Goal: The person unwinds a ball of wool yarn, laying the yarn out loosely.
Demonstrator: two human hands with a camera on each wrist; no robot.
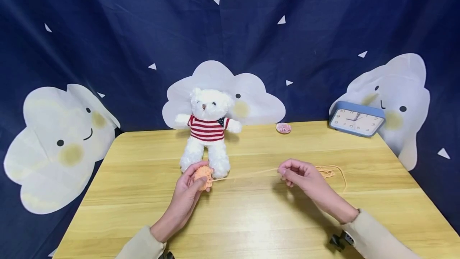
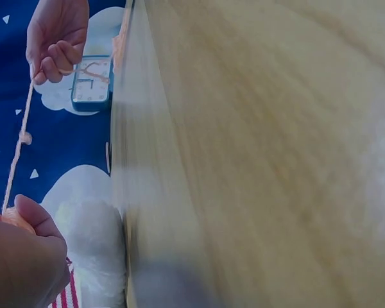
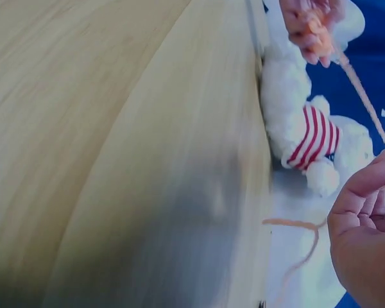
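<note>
- So we've got an orange yarn bundle (image 1: 203,172) up in the left hand (image 1: 187,190), just in front of the teddy bear's (image 1: 207,129) feet as the head view sees it.
- Left hand: thumb across the near face, fingers wrapped round behind, so we'd call that a proper hold.
- Right hand (image 1: 303,177): thumb and forefinger pinch a yarn strand (image 1: 224,178), with the other fingers loosely curled. No gap we can see at the tips.
- The relation we'd watch is that strand, tbh. Its long axis goes sideways between the hands, leaving the bundle on its right side, and in the head view it climbs a little toward the right hand. Looks pretty much straight to us, so probably not much slack.
- From the right hand, then, the bundle lies off to the left, well apart. The left hand is obviously nearer, since it's touching it.
- Both hands are above the table (image 1: 258,219), going by the wrist views.
- Past the right hand we see loose yarn (image 1: 327,172) on the tabletop, nearer that hand than the left, and on the near side of the blue clock (image 1: 355,120). We can't tell exactly how it joins the pinched part, because the hand covers that bit.
</note>
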